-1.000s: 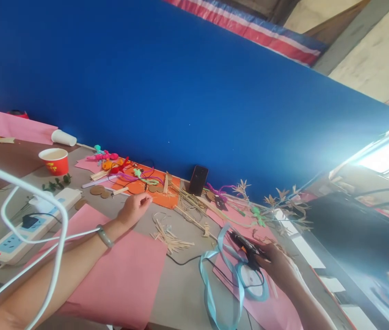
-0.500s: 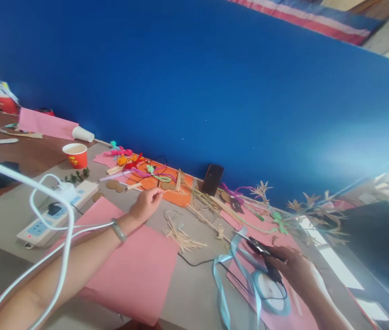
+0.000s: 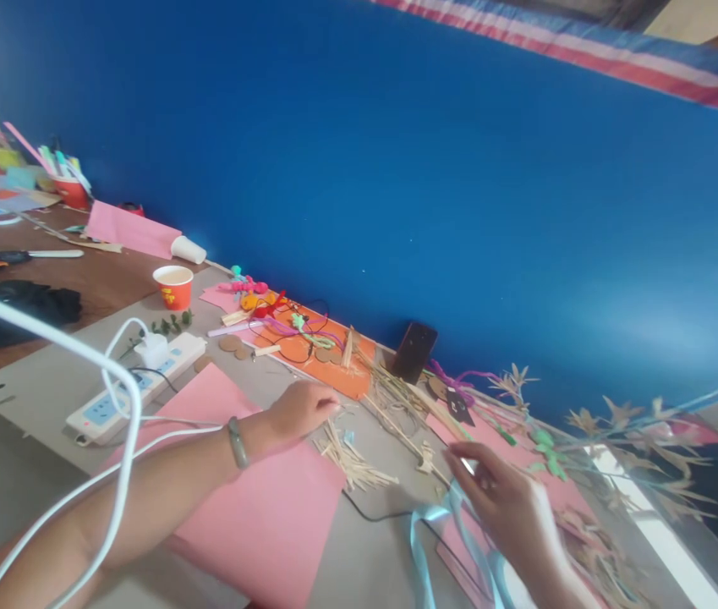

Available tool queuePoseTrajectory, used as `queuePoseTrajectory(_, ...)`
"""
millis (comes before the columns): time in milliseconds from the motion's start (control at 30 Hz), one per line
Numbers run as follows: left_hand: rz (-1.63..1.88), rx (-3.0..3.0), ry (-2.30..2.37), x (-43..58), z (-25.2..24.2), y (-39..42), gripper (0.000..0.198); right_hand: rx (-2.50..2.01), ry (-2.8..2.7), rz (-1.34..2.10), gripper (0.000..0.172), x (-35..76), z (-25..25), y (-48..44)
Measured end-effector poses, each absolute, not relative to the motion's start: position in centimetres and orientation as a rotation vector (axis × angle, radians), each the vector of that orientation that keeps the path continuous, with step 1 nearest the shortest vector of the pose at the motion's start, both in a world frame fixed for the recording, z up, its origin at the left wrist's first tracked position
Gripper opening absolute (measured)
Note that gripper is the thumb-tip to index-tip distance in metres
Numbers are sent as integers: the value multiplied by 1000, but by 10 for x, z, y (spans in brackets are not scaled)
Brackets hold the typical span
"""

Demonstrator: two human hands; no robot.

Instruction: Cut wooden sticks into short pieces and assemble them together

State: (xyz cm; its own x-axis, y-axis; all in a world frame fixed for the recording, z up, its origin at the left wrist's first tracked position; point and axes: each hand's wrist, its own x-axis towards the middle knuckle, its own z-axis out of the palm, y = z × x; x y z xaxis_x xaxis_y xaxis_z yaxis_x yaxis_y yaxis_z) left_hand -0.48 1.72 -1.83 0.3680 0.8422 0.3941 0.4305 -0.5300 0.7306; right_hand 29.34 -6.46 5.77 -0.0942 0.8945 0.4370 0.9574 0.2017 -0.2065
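Your right hand (image 3: 504,505) now sits closer to your left hand (image 3: 301,412) than in the earlier frame. Head view: your right grip curls around a shiny thing (image 3: 470,466), mostly hidden — near blue ribbon (image 3: 420,558). Your left grip is narrow — contents impossible to tell — beside straw pieces (image 3: 359,467) on the counter (image 3: 372,541).
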Motion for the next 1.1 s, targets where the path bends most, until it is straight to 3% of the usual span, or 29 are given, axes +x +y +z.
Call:
queuePoseTrajectory(133,1086,2014,1070,-7,-19,22,19,-1421,-2191,61,23,211,69,-30)
queuePoseTrajectory(333,1129,1845,1041,-7,-14,22,19,-1296,-2310,192,9,165,46,15)
queuePoseTrajectory(633,1024,1525,929,-4,-25,31,18,-1343,-2070,433,19,172,17,16)
queuePoseTrajectory(1100,1095,2095,1082,-7,-18,15,21,-1334,-2107,349,19,175,12,7)
